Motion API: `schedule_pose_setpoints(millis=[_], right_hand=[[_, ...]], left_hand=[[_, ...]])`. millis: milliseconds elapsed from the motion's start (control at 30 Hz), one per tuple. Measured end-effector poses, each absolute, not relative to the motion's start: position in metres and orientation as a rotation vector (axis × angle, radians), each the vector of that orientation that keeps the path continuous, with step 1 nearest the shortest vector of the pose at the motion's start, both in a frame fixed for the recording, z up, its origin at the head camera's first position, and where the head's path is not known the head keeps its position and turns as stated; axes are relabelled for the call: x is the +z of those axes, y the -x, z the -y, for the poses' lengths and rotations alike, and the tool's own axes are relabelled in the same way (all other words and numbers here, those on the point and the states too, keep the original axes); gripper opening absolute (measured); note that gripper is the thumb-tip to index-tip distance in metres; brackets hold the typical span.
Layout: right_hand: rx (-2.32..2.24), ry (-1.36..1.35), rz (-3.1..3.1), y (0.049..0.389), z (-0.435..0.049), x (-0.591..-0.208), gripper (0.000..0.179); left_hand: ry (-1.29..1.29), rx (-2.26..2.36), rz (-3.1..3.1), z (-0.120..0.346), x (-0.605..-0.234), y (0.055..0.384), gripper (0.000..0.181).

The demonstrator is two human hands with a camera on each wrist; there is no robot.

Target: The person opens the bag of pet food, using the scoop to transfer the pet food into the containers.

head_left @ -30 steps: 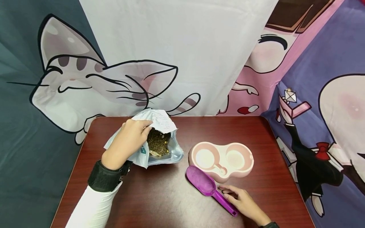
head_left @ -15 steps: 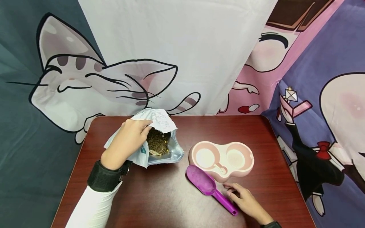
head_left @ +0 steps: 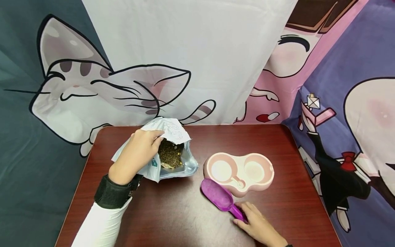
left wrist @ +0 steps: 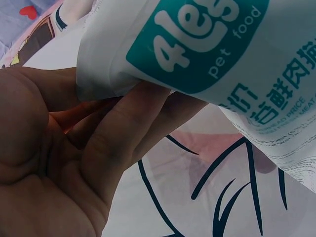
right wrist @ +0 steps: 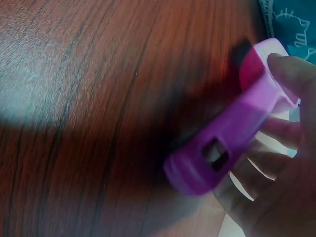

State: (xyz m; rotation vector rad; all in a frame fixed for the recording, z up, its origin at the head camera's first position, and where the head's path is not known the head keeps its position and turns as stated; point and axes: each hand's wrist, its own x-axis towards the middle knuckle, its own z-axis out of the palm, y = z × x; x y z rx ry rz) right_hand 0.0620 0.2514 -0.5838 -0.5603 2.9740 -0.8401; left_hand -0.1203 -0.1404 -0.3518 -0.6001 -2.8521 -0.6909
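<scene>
At the left of the table, a white and teal pet food bag [head_left: 151, 169] lies with its mouth facing right, brown kibble [head_left: 170, 154] inside. My left hand [head_left: 139, 151] pinches the bag's upper edge between thumb and fingers; the left wrist view shows the bag printing [left wrist: 197, 39] close up. At the front right, my right hand [head_left: 257, 223] grips the handle of a purple scoop [head_left: 217, 195], thumb on one side and fingers on the other. The scoop's bowl points toward the back left, and its handle end [right wrist: 192, 173] shows in the right wrist view.
A pale pink double pet bowl [head_left: 239, 163] stands just behind the scoop, very close to its bowl end. The brown wooden table [head_left: 172, 216] meets a cartoon-printed cloth [head_left: 197, 61] at its back edge, with more cloth on both sides.
My right hand has moved from beside the scoop handle onto it and now grips it. The left hand and the bag stay put.
</scene>
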Motion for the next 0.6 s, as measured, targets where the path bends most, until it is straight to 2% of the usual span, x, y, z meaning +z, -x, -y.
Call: schedule_pose_setpoints(millis=[200, 400, 600], right_hand=[[-0.678, 0.619, -3.088, -0.062, -0.238, -0.59, 0.052], [-0.628, 0.69, -3.178, -0.058, -0.228, -0.599, 0.044], [-0.646, 0.579, -3.149, -0.053, -0.225, -0.597, 0.033]], left_hand=[[0.603, -0.689, 2.849, 0.141, -0.352, 0.12, 0.026], [0.602, -0.694, 2.853, 0.141, -0.352, 0.12, 0.026], [0.591, -0.702, 2.847, 0.14, -0.352, 0.12, 0.026]])
